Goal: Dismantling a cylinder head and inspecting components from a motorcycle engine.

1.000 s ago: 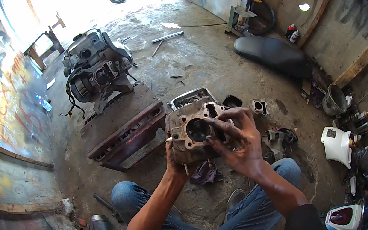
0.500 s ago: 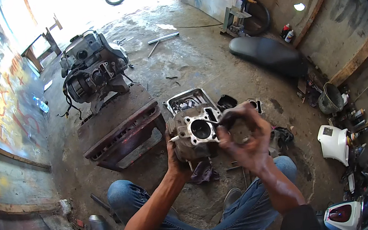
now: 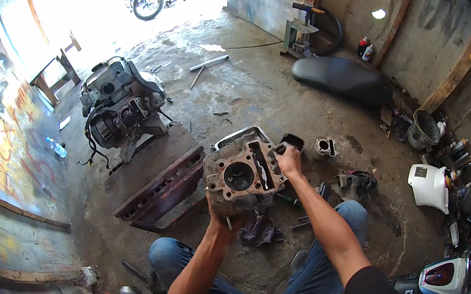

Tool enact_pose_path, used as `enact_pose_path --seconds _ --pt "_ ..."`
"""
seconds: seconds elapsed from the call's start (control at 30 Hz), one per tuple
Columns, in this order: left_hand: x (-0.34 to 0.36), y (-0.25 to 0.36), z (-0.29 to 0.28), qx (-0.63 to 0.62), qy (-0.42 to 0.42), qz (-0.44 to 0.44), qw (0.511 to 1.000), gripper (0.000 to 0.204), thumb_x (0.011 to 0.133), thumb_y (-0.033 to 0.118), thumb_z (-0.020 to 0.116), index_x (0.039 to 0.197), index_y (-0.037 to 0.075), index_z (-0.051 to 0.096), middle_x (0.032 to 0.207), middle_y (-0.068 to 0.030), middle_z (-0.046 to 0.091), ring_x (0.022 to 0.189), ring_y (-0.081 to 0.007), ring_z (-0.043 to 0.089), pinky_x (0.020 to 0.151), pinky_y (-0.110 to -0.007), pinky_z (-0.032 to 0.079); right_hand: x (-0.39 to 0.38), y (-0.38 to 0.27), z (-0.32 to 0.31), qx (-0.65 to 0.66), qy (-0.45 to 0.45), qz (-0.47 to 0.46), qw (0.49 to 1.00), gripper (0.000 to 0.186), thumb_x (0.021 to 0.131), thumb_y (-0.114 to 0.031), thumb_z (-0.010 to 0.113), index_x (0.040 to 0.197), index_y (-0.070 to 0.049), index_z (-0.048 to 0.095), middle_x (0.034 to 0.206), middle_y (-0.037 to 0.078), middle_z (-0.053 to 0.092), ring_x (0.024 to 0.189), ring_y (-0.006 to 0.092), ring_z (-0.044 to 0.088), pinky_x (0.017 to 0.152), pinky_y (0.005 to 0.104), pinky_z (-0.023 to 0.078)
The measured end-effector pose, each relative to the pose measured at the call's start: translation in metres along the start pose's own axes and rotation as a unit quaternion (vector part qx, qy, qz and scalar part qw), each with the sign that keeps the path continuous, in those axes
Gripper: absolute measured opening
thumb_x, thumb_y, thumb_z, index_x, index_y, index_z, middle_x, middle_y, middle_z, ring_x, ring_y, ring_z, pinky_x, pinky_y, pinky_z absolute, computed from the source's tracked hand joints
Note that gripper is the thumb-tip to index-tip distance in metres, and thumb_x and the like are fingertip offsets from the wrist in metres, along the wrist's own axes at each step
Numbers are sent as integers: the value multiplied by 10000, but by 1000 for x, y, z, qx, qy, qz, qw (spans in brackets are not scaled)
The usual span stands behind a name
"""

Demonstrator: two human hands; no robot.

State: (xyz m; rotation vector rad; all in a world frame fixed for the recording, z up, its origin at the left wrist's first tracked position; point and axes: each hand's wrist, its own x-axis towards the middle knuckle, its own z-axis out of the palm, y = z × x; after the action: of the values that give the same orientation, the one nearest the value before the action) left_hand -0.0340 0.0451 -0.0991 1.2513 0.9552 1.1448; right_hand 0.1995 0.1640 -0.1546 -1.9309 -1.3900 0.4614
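An engine cylinder block (image 3: 227,207) is held up in front of me, its round bore and long slot facing up toward my view. The face around the bore is brownish and stained. My left hand (image 3: 216,215) wraps the block's lower left side, with most of its fingers hidden beneath. On the right edge my right hand (image 3: 289,160) is closed against the block, its fingertips partly hidden. Just behind that hand lies a black box-shaped part (image 3: 293,139). A metal tray (image 3: 254,130) shows behind the block.
An engine (image 3: 116,97) rests on a dark crate (image 3: 156,178) at left. A dark cloth (image 3: 260,232) lies between my feet, and a small metal part (image 3: 325,147) sits at right. Farther off are a black seat (image 3: 339,78), metal bars (image 3: 209,63) and a white panel (image 3: 429,186).
The block has turned so another face shows, and it appears larger. My right hand has moved from above the bore, where it held something dark, to the block's right edge.
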Motion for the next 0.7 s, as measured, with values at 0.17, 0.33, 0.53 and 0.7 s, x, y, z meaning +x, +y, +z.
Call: enact_pose_path --seconds 0.17,0.33,0.53,0.7 --pt "2 -1 -18 71 -15 32 997 602 912 558 484 1299 99 536 1257 -109 598 1122 -291 601 936 -466 534 -16 42 56 -53 -71 119 989 354 748 -293 751 968 -19 716 1009 239 693 983 417 659 872 482 527" --pt "-1 -2 -36 172 8 52 984 631 902 561 497 1312 82 520 1262 -116 593 1122 -291 603 926 -458 544 -31 88 88 -135 -143 70 978 288 747 -171 673 955 23 712 1006 274 683 988 417 667 885 461 539" --pt "7 9 -39 -89 57 48 993 650 897 574 500 1323 85 512 1273 -116 588 1138 -288 597 940 -459 537 -34 112 101 -157 -138 8 978 307 752 -195 675 945 42 706 999 268 685 988 408 663 921 458 514" --pt "14 21 -33 -300 82 42 949 665 893 586 503 1333 86 505 1282 -116 584 1151 -287 592 952 -460 532 -27 30 80 273 -1 111 955 347 882 -286 635 948 51 686 921 210 700 914 380 661 841 446 495"
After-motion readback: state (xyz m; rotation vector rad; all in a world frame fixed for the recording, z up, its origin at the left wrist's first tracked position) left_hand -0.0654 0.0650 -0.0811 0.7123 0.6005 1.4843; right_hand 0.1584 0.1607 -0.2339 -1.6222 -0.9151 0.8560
